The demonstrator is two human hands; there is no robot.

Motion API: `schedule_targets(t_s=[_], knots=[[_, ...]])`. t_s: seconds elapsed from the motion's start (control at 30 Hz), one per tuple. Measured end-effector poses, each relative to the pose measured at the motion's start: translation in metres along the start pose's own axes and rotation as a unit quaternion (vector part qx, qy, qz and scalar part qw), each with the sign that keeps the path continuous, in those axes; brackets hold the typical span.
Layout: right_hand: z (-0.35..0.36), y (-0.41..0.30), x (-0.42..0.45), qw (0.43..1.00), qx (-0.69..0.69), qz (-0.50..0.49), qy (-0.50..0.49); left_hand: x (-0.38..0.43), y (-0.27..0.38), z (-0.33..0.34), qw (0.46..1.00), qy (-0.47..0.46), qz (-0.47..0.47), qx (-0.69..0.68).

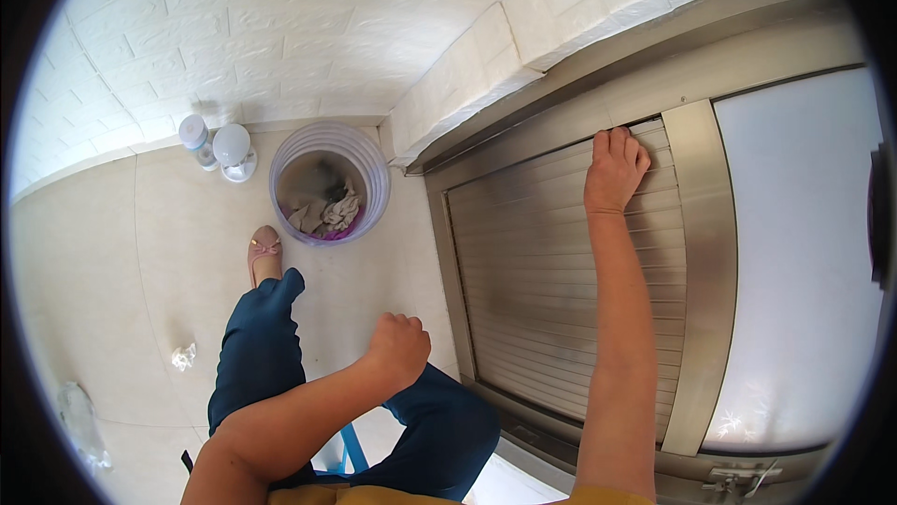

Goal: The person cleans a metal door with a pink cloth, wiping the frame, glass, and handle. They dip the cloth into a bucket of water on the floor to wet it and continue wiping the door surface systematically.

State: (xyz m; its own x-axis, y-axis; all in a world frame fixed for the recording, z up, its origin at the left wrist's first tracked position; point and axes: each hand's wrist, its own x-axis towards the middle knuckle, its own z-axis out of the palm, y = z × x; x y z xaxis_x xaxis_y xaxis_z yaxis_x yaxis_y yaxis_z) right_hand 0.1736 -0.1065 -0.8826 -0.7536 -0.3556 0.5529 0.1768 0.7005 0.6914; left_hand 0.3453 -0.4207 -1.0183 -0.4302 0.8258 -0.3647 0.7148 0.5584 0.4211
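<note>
My right hand [615, 165] presses with curled fingers on a metal door, at the corner where its ribbed panel [553, 253] meets the frame [532, 126]. Whether anything is under those fingertips is hidden. My left hand [399, 349] hovers over my knees as a loose fist, and nothing shows in it. A smooth metal rail [704, 274] divides the ribbed panel from a pale frosted panel [799, 239].
A ribbed translucent bucket [384, 183] by the wall holds murky water and crumpled cloths [341, 213]. Beside it stand a white round-topped object [233, 145] and a capped bottle [194, 132]. Crumpled white scrap [183, 357] and a clear plastic item [80, 421] lie leftward. A latch [746, 475] is lower right.
</note>
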Motion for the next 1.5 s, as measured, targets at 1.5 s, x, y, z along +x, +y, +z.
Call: schedule_targets(t_s=[1.5], knots=[[-0.336, -0.093, -0.234, 0.222, 0.733, 0.618, -0.178, -0.123, 0.048, 0.034, 0.824, 0.204, -0.001, -0.529]])
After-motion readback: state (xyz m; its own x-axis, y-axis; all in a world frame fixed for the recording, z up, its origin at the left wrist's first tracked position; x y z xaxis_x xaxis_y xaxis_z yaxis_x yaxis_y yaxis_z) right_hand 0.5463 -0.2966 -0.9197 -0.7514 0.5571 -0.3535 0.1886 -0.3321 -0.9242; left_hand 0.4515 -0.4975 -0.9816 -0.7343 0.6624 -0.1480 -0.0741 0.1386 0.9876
